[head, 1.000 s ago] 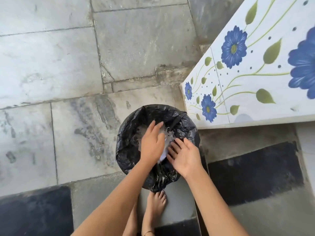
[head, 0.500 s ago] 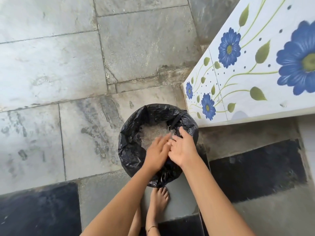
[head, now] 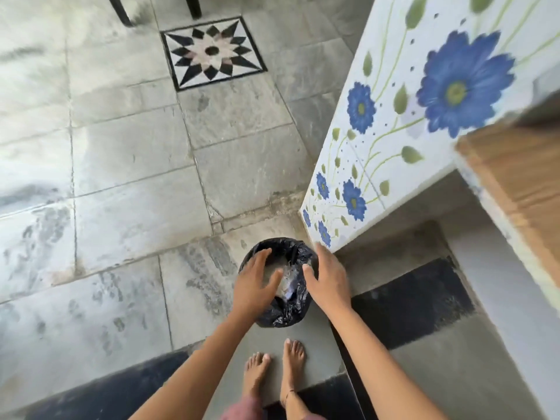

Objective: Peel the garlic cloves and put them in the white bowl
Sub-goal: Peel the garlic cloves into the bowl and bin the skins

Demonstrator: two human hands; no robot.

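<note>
A small bin lined with a black plastic bag (head: 285,313) stands on the stone floor in front of my bare feet. Pale papery scraps (head: 289,281) lie inside it. My left hand (head: 254,286) hovers over the bin's left side with fingers spread and nothing in it. My right hand (head: 327,283) hovers over the bin's right rim, fingers straight and apart, also holding nothing. No garlic cloves and no white bowl are in view.
A white counter side painted with blue flowers (head: 394,131) rises right of the bin. A wooden edge (head: 515,183) juts in at the right. Dark chair legs (head: 121,10) stand far back near a star-patterned floor tile (head: 212,51).
My hands were brushing together over the bin; now they have parted and are spread. The view has risen and pulled back, so more floor shows.
</note>
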